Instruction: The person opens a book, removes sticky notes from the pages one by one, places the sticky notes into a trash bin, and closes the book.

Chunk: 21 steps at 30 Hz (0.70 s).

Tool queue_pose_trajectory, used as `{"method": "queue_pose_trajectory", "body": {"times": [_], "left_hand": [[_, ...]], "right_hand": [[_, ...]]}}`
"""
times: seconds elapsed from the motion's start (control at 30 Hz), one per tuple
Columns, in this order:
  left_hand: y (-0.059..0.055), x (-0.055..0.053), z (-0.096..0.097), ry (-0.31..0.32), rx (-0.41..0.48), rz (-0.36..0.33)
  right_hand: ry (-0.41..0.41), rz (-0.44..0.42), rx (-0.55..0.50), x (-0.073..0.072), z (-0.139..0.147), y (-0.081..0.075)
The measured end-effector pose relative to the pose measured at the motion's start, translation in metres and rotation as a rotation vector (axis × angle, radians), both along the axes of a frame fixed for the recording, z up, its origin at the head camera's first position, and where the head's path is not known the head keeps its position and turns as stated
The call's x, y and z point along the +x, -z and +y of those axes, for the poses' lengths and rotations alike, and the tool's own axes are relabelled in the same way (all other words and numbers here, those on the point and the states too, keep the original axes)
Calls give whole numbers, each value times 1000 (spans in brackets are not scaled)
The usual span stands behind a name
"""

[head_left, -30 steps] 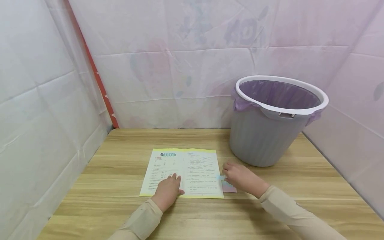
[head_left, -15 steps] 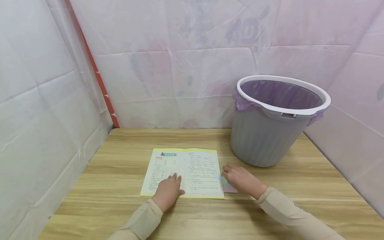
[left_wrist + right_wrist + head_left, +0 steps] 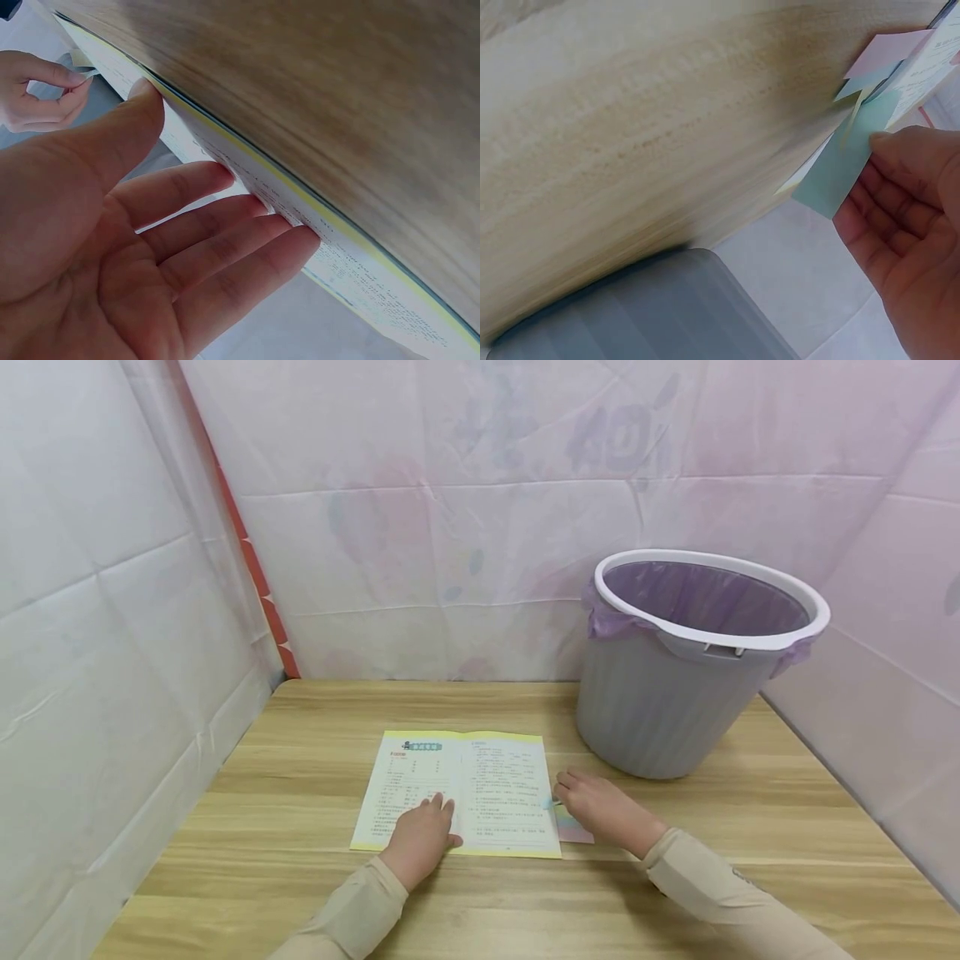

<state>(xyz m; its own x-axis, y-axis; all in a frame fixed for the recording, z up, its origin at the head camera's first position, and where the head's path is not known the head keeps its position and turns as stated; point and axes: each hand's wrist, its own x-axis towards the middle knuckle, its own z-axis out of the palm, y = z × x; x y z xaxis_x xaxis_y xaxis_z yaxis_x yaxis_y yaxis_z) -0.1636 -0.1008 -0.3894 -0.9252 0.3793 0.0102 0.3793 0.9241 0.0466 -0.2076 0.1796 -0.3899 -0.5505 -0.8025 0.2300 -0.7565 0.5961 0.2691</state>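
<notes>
An open booklet (image 3: 502,793) with printed pages and yellow edges lies flat on the wooden table. My left hand (image 3: 420,839) rests on its left page near the lower edge, fingers extended; in the left wrist view the fingertips (image 3: 304,238) touch the print. Beside the right page, my right hand (image 3: 603,810) pinches a pale green paper slip (image 3: 851,154) between thumb and fingers. One end of the slip overlaps the booklet's right edge. Close by, a pastel paper piece with a pink end (image 3: 885,54) sticks out from the booklet's side.
A grey trash bin (image 3: 652,710) with a white rim and purple liner (image 3: 615,620) stands on the table behind my right hand. White patterned sheeting (image 3: 360,552) hangs around the table at the back and sides.
My right hand has shifted slightly, and the slip it holds has turned a little at the booklet's edge. The left hand stays on the page.
</notes>
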Motion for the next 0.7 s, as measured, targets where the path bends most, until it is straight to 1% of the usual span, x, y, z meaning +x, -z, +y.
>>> {"method": "queue_pose_trajectory", "body": {"times": [0.2,0.33,0.4,0.5,0.6,0.7], "left_hand": [[0,1,0,-2,-1,0],[0,2,0,4,-2,1],[-1,2,0,8,-1,1],[-2,2,0,11,-2,-1],[-3,3,0,11,-1,-2],[-3,3,-1,11,2,0]], "right_hand": [[19,8,10,-3,1,2],[46,-16,9,-5,2,2],[58,-22,5,-6,2,-1],[56,-15,-28,-8,3,-10],[34,37,-87,-10,5,-25],[7,94,-163,-11,7,-43]]}}
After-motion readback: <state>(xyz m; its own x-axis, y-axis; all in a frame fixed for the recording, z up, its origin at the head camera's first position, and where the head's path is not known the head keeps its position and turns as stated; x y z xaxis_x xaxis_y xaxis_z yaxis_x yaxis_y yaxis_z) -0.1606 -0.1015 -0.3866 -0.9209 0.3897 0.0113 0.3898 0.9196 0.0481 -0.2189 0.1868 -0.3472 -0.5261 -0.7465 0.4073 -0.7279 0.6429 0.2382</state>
